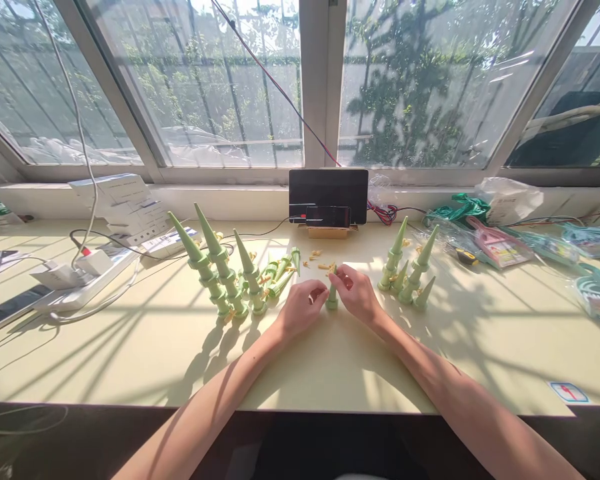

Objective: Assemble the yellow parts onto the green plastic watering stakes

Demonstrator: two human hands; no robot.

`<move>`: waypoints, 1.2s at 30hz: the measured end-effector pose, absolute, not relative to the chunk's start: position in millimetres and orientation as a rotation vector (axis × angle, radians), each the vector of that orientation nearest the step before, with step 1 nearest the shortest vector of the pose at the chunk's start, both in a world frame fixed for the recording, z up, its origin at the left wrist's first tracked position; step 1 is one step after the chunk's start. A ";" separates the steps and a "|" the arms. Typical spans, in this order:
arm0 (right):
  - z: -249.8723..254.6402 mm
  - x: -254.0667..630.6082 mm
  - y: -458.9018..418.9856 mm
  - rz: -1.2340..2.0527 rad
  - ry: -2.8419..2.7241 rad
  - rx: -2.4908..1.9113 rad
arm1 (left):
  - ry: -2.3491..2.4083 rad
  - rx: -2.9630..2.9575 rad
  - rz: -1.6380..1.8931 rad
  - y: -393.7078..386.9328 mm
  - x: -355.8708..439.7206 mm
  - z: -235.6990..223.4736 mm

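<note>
A small green plastic cone-shaped spike point(333, 298) stands on the table between my hands, its wider collared end down. My right hand point(356, 291) pinches it near the top with thumb and fingers. Just left of it, my left hand point(303, 307) is curled with the fingertips drawn together close to the spike; whatever they hold is too small to make out. Several small yellow valve-like pieces point(325, 267) lie just beyond the hands. Stacked green spikes point(220, 267) with yellow pieces stand at left, beside some lying spikes point(280, 270). Another group of spikes point(414, 273) stands at right.
A black tablet point(329, 183) leans at the window, with a phone point(329, 217) on a small stand before it. A power strip point(85, 283) with cables lies left. Plastic-bagged items point(500, 243) and a yellow-black tool point(466, 257) lie right. A sticker point(569, 392) marks the front edge.
</note>
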State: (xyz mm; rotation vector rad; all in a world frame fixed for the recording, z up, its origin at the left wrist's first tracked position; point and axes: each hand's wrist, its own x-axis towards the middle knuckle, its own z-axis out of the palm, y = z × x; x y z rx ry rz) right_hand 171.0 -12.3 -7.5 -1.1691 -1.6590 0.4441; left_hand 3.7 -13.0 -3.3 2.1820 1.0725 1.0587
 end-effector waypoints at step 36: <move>24.6 103.0 22.1 0.487 -2.193 -0.992 | 0.642 2.617 0.767 -39.7 13.3 -8.3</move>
